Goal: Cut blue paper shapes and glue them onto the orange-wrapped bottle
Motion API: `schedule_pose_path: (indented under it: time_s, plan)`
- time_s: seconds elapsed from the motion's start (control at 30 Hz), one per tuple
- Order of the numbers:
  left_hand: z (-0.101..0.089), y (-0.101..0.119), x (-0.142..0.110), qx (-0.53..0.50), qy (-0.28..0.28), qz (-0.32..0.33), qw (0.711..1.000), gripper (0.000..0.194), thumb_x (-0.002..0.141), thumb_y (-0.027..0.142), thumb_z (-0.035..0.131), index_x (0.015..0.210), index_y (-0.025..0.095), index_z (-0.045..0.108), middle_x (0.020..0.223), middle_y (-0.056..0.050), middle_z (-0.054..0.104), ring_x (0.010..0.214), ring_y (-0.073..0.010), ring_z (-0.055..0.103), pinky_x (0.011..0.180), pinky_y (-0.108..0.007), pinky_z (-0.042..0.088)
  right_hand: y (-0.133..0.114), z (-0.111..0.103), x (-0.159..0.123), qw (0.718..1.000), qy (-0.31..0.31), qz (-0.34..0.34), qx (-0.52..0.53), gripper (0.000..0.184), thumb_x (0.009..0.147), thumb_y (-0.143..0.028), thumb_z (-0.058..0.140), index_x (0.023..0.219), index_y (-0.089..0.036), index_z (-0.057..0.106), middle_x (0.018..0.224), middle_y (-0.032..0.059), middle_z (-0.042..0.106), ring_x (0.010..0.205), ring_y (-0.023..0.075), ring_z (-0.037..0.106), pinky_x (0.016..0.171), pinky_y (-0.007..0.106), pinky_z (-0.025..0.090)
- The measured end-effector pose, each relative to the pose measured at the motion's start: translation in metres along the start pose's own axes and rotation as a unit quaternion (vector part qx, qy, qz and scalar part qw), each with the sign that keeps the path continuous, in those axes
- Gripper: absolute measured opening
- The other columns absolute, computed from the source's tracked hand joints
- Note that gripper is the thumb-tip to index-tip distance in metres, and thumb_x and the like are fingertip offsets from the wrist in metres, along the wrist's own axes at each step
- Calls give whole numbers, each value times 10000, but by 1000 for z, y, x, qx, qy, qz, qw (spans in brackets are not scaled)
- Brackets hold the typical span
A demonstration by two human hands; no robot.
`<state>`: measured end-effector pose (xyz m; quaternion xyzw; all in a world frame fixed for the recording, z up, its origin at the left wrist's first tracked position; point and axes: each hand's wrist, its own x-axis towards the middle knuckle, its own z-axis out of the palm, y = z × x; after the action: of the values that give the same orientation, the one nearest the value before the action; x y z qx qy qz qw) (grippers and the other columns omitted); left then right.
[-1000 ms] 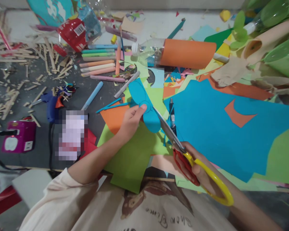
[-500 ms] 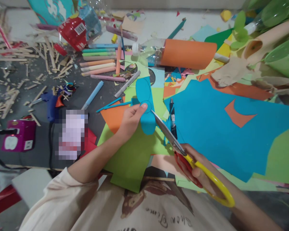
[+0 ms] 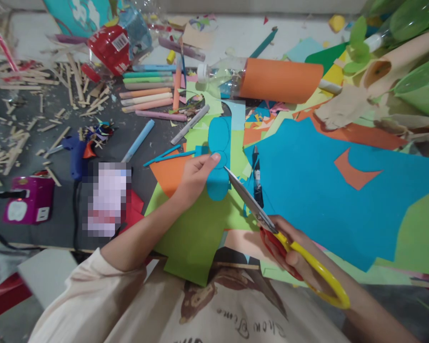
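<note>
My left hand (image 3: 199, 172) pinches a piece of blue paper (image 3: 219, 135) at its middle, thumb on top. The piece has rounded lobes above and below, with a drawn circle and outlines on it. My right hand (image 3: 289, 243) grips scissors (image 3: 249, 195) with one yellow and one red handle. Their blades look closed together, and the tip lies at the right edge of the blue piece, close to my left thumb. Green paper (image 3: 196, 228) lies beneath. A black pen (image 3: 257, 176) rests just right of the blades.
A large blue sheet (image 3: 317, 190) covers the right side, an orange scrap (image 3: 357, 169) on it. Behind lies a bottle wrapped in orange paper (image 3: 282, 78). Markers (image 3: 146, 97), a glue gun (image 3: 75, 155), wood sticks (image 3: 17, 147) and a pixelated object (image 3: 107, 200) are to the left.
The blue piece has turned slightly in my left hand, its upper lobe swinging to the right. The scissors have stayed nearly in place, their tip a little lower.
</note>
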<state>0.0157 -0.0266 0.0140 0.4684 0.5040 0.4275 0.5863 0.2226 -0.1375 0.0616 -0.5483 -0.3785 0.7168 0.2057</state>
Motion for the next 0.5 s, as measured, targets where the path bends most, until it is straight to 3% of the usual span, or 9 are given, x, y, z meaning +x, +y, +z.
schedule_pose_path:
  time_s: [0.2,0.37,0.5]
  plan:
    - [-2,3,0,25,-16,-9,1000,604,825,597,602,445,206,343,452,32,340,463,-93,302,497,-298,261,11,-2,1,1000,8,-15,14,833,515,-899,623,1009,-230,574,614,-54,482,462,77,350,415,234,371]
    - [-2,3,1,35,-12,-14,999,588,834,566,599,442,207,348,446,35,339,460,-93,304,503,-298,279,10,-1,1,1000,9,-23,9,786,539,-891,617,983,-244,586,593,-60,473,449,79,314,481,273,455]
    - [-1,3,1,30,-11,-12,999,575,847,532,602,446,205,352,453,37,328,461,-93,296,505,-296,275,4,-2,3,1000,-1,-16,2,756,523,-891,630,933,-258,584,629,-45,473,501,103,382,609,323,540]
